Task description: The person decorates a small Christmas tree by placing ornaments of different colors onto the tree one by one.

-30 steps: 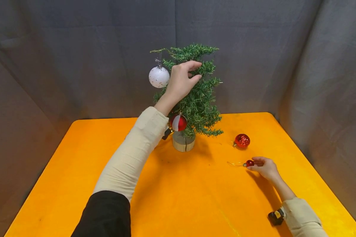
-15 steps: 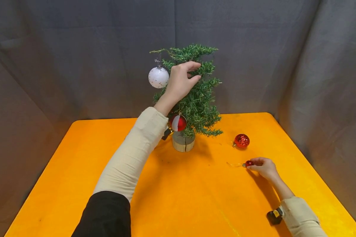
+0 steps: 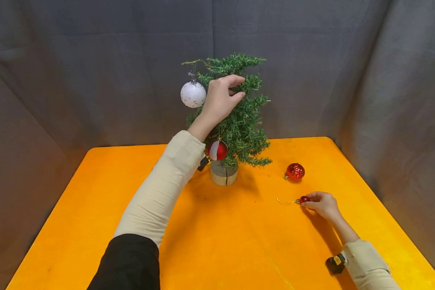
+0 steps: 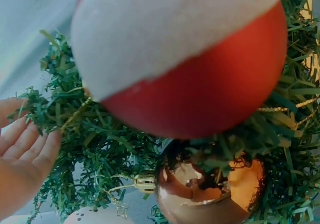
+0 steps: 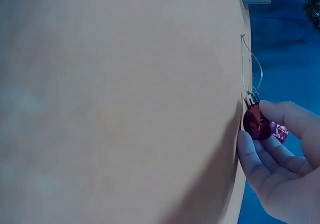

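We see little change: the right hand (image 3: 324, 204) pinches the small red bauble (image 5: 257, 122), still off the tree (image 3: 242, 131), where the left hand (image 3: 219, 97) stays, fingers relaxed.

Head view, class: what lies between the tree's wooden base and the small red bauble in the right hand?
The head view shows orange tabletop, shaded near the wooden base, then the gold string of the small red bauble.
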Action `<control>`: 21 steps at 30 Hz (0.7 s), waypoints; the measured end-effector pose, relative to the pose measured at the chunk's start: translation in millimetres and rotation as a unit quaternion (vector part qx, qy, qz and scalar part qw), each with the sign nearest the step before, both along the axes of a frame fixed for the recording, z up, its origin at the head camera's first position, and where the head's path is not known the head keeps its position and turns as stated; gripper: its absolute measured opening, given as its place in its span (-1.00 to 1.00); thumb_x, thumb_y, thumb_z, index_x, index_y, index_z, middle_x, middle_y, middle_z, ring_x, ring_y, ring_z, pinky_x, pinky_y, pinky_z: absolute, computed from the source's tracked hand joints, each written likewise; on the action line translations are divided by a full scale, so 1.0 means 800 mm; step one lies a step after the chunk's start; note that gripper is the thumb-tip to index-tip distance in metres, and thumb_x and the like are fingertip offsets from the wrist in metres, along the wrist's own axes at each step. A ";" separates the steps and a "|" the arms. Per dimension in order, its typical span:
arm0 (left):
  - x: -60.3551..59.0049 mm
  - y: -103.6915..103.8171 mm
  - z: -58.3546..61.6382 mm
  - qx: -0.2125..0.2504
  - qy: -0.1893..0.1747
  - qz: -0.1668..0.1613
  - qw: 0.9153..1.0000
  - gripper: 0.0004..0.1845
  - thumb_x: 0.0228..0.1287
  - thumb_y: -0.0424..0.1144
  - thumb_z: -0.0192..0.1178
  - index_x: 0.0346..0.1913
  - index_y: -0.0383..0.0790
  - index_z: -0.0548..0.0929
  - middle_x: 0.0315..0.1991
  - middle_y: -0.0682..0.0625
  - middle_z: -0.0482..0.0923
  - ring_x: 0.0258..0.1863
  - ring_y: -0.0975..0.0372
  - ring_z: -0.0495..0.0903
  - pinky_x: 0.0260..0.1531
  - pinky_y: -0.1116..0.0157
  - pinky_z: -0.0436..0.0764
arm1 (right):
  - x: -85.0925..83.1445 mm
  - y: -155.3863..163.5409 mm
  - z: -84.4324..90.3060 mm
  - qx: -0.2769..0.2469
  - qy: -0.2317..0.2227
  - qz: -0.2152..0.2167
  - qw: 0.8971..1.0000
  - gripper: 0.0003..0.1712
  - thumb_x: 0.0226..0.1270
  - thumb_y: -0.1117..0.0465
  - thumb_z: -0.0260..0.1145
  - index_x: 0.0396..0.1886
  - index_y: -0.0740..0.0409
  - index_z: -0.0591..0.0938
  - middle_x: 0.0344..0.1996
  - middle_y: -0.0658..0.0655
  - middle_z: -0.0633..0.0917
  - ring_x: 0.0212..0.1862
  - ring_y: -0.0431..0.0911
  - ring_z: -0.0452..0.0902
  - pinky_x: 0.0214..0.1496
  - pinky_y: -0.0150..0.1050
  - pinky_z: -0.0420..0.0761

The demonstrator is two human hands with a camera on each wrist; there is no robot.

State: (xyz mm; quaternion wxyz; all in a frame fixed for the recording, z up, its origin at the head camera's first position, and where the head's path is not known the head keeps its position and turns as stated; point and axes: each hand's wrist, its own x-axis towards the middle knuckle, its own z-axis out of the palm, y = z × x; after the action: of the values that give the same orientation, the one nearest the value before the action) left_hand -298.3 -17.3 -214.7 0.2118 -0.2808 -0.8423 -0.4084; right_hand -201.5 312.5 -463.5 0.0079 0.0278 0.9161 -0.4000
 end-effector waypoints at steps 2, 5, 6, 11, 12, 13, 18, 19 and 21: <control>0.000 0.000 0.000 -0.002 -0.001 0.000 1.000 -0.66 0.18 -0.35 0.17 0.05 -0.29 0.53 0.00 -0.09 0.52 -0.08 0.21 0.52 -0.15 0.39 0.48 | 0.000 0.000 0.000 0.002 0.011 0.003 1.000 -0.62 0.02 0.34 0.35 -0.21 0.55 0.53 -0.41 0.26 0.63 -0.42 -0.19 0.46 -0.45 -0.44 0.46; 0.001 0.000 0.001 -0.005 -0.003 0.000 1.000 -0.65 0.17 -0.35 0.17 0.05 -0.28 0.54 0.00 -0.09 0.52 -0.08 0.21 0.52 -0.16 0.40 0.48 | -0.001 -0.001 0.000 -0.009 0.028 0.007 1.000 -0.61 0.02 0.36 0.35 -0.17 0.54 0.53 -0.38 0.31 0.63 -0.40 -0.22 0.48 -0.42 -0.46 0.47; 0.001 0.000 0.001 -0.006 -0.003 0.001 1.000 -0.65 0.17 -0.35 0.17 0.05 -0.28 0.54 0.00 -0.09 0.52 -0.08 0.21 0.52 -0.16 0.41 0.48 | -0.001 -0.001 0.000 -0.016 0.034 0.011 0.999 -0.61 0.02 0.38 0.34 -0.16 0.55 0.52 -0.36 0.34 0.63 -0.40 -0.24 0.49 -0.42 -0.46 0.48; 0.001 0.001 0.002 -0.014 -0.008 0.006 1.000 -0.65 0.18 -0.34 0.17 0.05 -0.26 0.54 0.00 -0.07 0.52 -0.10 0.22 0.52 -0.17 0.43 0.47 | -0.003 -0.005 0.002 -0.024 0.049 0.025 0.998 -0.64 0.01 0.43 0.33 -0.17 0.57 0.52 -0.31 0.40 0.61 -0.40 -0.23 0.52 -0.44 -0.45 0.50; 0.001 0.002 0.002 -0.015 -0.008 0.006 1.000 -0.65 0.17 -0.34 0.17 0.05 -0.26 0.54 0.00 -0.07 0.52 -0.10 0.22 0.53 -0.17 0.43 0.48 | -0.003 -0.006 0.003 -0.021 0.051 0.024 0.998 -0.65 0.02 0.43 0.32 -0.18 0.56 0.52 -0.30 0.40 0.61 -0.39 -0.20 0.53 -0.43 -0.46 0.50; 0.001 0.002 0.002 -0.017 -0.008 0.007 1.000 -0.65 0.17 -0.34 0.17 0.05 -0.26 0.54 0.00 -0.07 0.52 -0.10 0.22 0.53 -0.17 0.43 0.48 | -0.004 -0.007 0.004 -0.018 0.053 0.023 0.998 -0.65 0.02 0.43 0.32 -0.18 0.55 0.52 -0.29 0.39 0.60 -0.38 -0.16 0.54 -0.42 -0.46 0.49; 0.000 0.003 0.003 -0.021 -0.009 0.009 1.000 -0.65 0.18 -0.33 0.17 0.06 -0.24 0.53 0.00 -0.06 0.52 -0.12 0.23 0.53 -0.19 0.45 0.47 | -0.010 -0.015 0.014 -0.020 0.060 0.017 0.998 -0.67 0.04 0.44 0.30 -0.17 0.52 0.52 -0.24 0.41 0.58 -0.32 0.01 0.55 -0.40 -0.46 0.48; 0.000 0.003 0.003 -0.021 -0.011 0.009 1.000 -0.65 0.18 -0.33 0.17 0.06 -0.24 0.53 0.00 -0.06 0.52 -0.12 0.23 0.54 -0.19 0.45 0.47 | -0.011 -0.017 0.016 -0.022 0.064 0.017 0.998 -0.68 0.05 0.45 0.29 -0.16 0.53 0.51 -0.24 0.41 0.58 -0.31 0.01 0.55 -0.40 -0.47 0.48; 0.000 0.004 0.004 -0.022 -0.012 0.010 1.000 -0.65 0.17 -0.33 0.17 0.06 -0.24 0.53 0.00 -0.06 0.52 -0.14 0.23 0.54 -0.19 0.45 0.47 | -0.012 -0.019 0.020 -0.021 0.074 0.018 0.997 -0.68 0.05 0.46 0.29 -0.16 0.53 0.51 -0.24 0.41 0.58 -0.32 -0.06 0.54 -0.38 -0.50 0.47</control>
State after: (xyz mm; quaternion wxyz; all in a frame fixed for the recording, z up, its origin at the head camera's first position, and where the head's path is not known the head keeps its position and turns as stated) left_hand -298.4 -14.3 -211.8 0.1991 -0.2723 -0.8563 -0.3911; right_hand -211.3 297.5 -447.2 -0.0518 -0.0183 0.9059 -0.4200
